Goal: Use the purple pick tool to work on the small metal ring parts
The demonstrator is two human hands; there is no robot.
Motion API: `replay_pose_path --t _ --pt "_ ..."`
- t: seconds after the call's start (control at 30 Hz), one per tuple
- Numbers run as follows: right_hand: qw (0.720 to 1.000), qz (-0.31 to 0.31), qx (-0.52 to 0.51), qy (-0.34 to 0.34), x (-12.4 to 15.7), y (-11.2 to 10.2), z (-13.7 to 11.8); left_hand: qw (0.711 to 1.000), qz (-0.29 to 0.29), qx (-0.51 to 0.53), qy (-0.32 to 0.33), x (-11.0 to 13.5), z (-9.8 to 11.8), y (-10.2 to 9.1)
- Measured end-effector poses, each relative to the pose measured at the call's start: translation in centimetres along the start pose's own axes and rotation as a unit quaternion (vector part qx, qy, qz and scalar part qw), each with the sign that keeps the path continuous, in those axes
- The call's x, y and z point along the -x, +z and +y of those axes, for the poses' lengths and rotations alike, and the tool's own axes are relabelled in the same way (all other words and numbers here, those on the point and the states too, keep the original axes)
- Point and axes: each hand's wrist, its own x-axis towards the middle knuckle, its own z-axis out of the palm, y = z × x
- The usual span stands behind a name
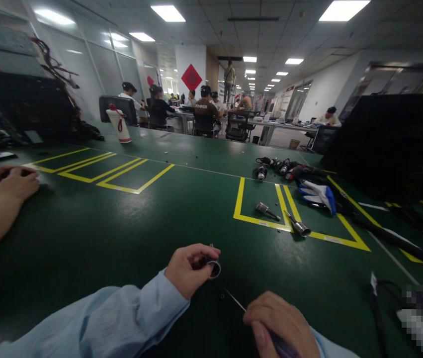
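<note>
Near the front middle of the green table (129, 233), my left hand (187, 271) is closed around a hollow metal cylinder (216, 270) whose round open end faces me. Lower right, my right hand (282, 318) grips a screwdriver (235, 300). Its thin shaft points up and left toward the cylinder, with a gap between them, and my fingers hide much of the dark handle. A tiny dark nut-like piece (222, 297) lies on the table just left of the screwdriver tip. Two metal parts with a cup and a stem, one (267, 211) and another (301, 227), lie beyond my hands.
Yellow tape outlines (238, 199) mark the tabletop. Blue-and-white gloves (317, 194) and dark cabled tools (271, 169) lie at the right. Another person's hands (13, 186) work at the left edge. Farther back stands a white bottle (119, 125). Black panels flank both sides.
</note>
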Motion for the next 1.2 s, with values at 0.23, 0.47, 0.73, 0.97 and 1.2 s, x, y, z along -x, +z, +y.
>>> replay_pose_path --t 0.23,0.47,0.73,0.97,1.2 --pt "0.98 0.011 -0.085 0.179 1.1 0.9 1.2 1.0 -0.008 0.017 -0.001 -0.4 -0.9 -0.2" --pt "0.984 0.028 -0.066 0.166 1.3 1.9 1.5 1.0 -0.018 0.022 0.001 -0.5 -1.0 -0.4" --pt "0.937 0.02 -0.148 0.317 1.5 1.8 1.7 0.998 -0.048 0.04 0.011 -0.6 -1.1 -0.7" --pt "0.924 0.118 -0.264 0.248 0.9 1.2 1.0 0.997 -0.059 0.052 -0.021 -0.6 -0.9 -0.7" --pt "0.974 0.105 -0.169 0.107 1.0 2.3 1.2 0.997 -0.052 0.05 -0.02 -0.1 -0.6 -0.1"
